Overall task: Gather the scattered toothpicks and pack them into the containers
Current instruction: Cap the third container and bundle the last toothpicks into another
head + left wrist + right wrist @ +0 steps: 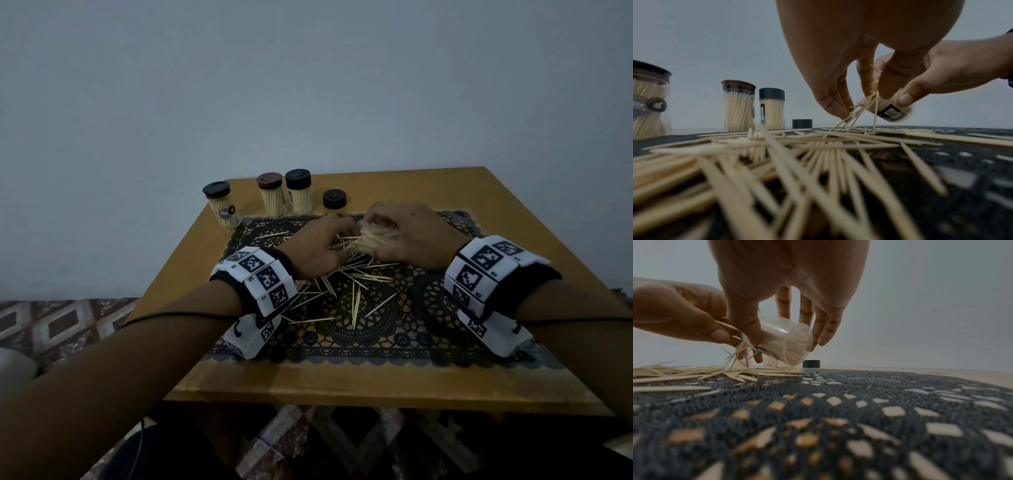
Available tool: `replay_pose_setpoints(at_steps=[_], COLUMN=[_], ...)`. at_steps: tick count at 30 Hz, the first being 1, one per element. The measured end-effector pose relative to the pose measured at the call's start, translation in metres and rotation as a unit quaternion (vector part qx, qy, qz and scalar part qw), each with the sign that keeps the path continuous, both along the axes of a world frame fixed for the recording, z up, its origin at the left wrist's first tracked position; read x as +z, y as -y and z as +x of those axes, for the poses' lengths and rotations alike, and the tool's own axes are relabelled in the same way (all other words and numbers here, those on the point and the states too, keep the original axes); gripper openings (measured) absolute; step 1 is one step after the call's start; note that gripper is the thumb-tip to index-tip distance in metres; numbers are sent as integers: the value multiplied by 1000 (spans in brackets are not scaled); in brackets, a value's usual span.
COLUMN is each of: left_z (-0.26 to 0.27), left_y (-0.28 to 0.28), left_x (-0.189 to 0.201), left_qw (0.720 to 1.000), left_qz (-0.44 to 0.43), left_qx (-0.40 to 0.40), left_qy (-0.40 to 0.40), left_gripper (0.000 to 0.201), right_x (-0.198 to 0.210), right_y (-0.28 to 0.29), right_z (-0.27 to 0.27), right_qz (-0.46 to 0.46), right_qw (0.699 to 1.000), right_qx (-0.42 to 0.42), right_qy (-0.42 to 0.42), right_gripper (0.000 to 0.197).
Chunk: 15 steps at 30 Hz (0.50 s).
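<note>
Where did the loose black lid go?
In the head view the loose black lid sits on the table, right of the black-capped jar, behind the hands.

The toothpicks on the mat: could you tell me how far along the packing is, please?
Done: three capped jars stand full at the table's back. In hand: the right hand holds a tilted open jar while the left hand feeds in a pinch of toothpicks. Left: many loose toothpicks on the mat, and the loose cap.
</note>
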State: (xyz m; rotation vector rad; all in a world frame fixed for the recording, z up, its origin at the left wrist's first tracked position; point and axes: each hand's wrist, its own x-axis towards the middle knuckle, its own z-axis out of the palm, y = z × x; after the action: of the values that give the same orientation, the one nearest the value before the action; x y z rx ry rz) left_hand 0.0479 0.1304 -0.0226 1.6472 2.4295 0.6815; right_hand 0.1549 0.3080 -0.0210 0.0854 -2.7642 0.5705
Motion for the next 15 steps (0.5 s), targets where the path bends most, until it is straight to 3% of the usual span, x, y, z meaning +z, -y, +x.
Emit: replay_pose_setpoints(at_steps=[4, 8, 13, 15], left_z=[2, 3, 4, 3], left_y=[0, 1, 2, 2], left_x=[0, 2, 2, 3], left_qw=[1000, 1000, 999, 998], left_qz=[0, 16, 26, 59], left_qx=[0, 0, 2, 6], left_qy=[9, 19, 25, 12], left_gripper=[43, 30, 42, 36], right_x=[-2, -1, -1, -1], right_y=[-1, -1, -1, -1], right_z=[0, 1, 2, 2], right_qz=[2, -8, -20, -22], right_qw=[1000, 1000, 1000, 1000], right_qx=[-2, -4, -10, -14], right_qy=[1, 6, 16, 17], right_gripper=[41, 40, 43, 44])
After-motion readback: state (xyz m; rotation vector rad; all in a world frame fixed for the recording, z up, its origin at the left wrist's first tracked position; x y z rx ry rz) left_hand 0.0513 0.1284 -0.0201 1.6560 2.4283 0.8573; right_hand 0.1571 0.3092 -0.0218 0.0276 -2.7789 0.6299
